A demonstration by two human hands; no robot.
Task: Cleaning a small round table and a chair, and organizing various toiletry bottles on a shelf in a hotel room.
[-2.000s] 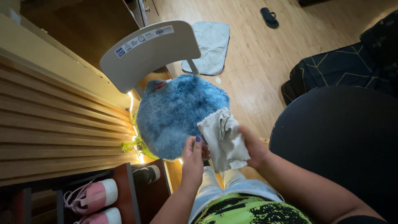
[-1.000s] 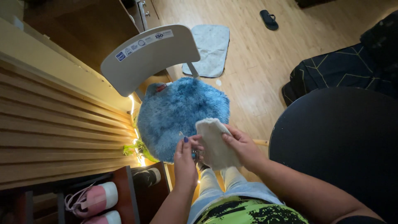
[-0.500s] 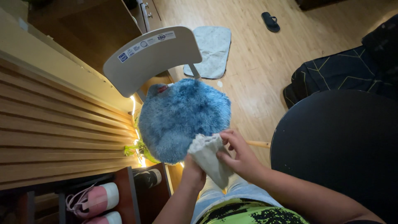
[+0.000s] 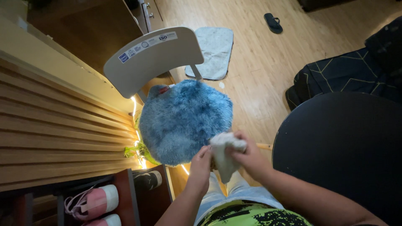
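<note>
Nearest: left hand [image 4: 200, 164] and right hand [image 4: 250, 155], both pinched shut on a small crumpled white cloth [image 4: 224, 154], held above the lap at the near edge of a round shaggy blue cushion [image 4: 186, 121].

Beneath: pale plastic chair [image 4: 153, 56], cushion covering its seat, backrest at the far edge.

Left, low: pink-and-white sneakers [image 4: 94, 201] on a dark shelf [image 4: 125, 196].

Right: round black tabletop [image 4: 343, 146].

Farther: wooden floor [image 4: 259, 62] bearing a light grey mat [image 4: 214, 50] and a dark slipper [image 4: 273, 22].

Risk, judged: loose lower end of cloth likely to slip or unfold, only the top being gripped.

Change from half a second ago: cloth bunched tighter and raised slightly; hands closer together.
</note>
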